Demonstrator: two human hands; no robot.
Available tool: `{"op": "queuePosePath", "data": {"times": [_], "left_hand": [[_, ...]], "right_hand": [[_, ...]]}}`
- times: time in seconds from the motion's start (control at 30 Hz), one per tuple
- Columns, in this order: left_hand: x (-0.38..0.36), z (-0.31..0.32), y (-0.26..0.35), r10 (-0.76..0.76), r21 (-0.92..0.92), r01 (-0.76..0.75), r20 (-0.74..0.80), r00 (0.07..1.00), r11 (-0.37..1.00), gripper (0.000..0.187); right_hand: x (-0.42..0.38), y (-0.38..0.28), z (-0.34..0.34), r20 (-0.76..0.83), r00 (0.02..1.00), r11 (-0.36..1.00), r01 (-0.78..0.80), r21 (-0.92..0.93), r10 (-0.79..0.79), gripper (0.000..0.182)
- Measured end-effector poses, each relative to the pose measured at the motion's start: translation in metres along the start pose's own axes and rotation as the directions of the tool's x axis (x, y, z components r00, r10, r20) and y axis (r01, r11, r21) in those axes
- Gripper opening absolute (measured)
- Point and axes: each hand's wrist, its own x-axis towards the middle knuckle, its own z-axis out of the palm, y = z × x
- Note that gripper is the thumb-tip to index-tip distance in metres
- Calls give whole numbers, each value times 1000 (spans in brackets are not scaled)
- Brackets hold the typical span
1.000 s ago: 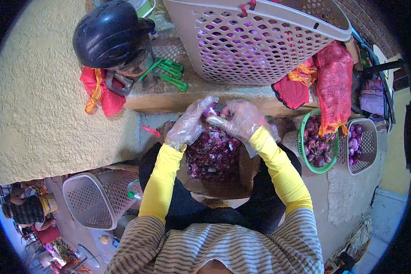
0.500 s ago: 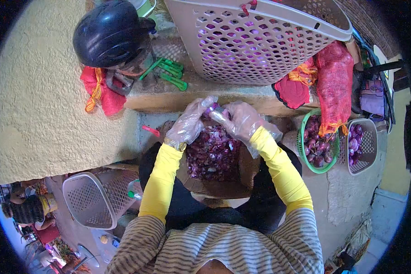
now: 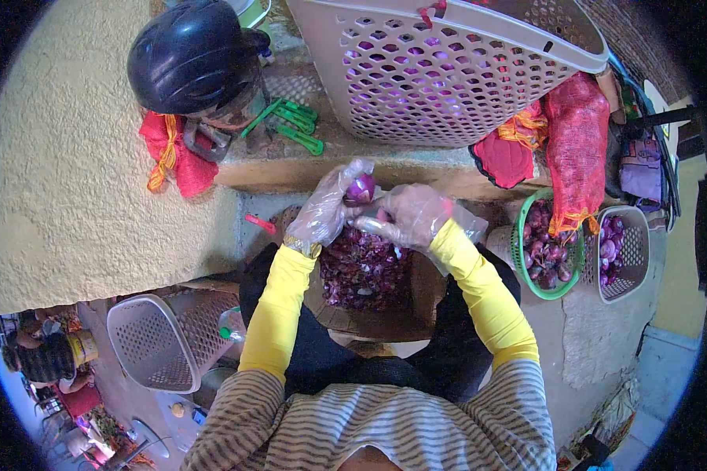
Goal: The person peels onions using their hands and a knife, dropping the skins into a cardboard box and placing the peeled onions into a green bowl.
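My left hand (image 3: 324,206), in a clear plastic glove, grips a shiny purple onion (image 3: 360,189) between thumb and fingers. Just right of it is my right hand (image 3: 413,215), also gloved, with fingers curled and the thumb stretched toward the onion. Bits of pink show at this hand, but I cannot tell what it holds. Below both hands, between my knees, a cardboard box (image 3: 423,294) contains a heap of purple onion skins (image 3: 365,271).
A green basket (image 3: 518,259) and a smaller grey basket (image 3: 644,275) of onions stand right. Ahead, a large perforated basket (image 3: 448,86) rests on a ledge near a red mesh sack (image 3: 577,149), green-handled tools (image 3: 294,125) and a dark helmet (image 3: 188,59). Another basket (image 3: 153,345) lies left.
My right hand has drawn back slightly from the onion and lowered its thumb. The onion, still in my left hand, now shows more of its smooth purple surface.
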Motion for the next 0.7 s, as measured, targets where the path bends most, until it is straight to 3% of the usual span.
{"op": "queuePosePath", "data": {"times": [0.03,0.13,0.27,0.33,0.37,0.47,0.57,0.63,0.7], "left_hand": [[-2,3,3,-38,-78,36,-31,999,996,51],[5,-9,-3,-64,-74,59,-59,996,995,56],[7,-13,-10,-38,-114,34,-39,999,993,61],[9,-14,-11,-51,-167,55,30,998,984,61],[10,-15,-12,-51,-167,56,31,998,984,61],[6,-11,-7,-98,-149,104,50,994,983,59],[4,-6,-5,-66,-164,75,61,996,984,53],[5,-8,-9,-15,-36,16,9,1000,999,54],[9,-10,-15,-3,-36,5,39,999,999,52]], "right_hand": [[0,-3,-2,77,997,1000,-1,-30,4,65],[-1,3,9,27,996,996,83,-34,-82,66],[0,6,9,48,996,996,71,-58,-68,68],[4,11,21,-183,973,989,145,-7,-144,68],[4,15,23,-183,973,989,144,-7,-143,68],[1,8,11,-127,991,999,35,12,-33,68],[-1,4,4,-206,976,991,-47,124,72,69],[1,7,6,-242,953,977,-149,155,183,72],[0,7,6,-251,943,962,-166,218,219,72]]}}
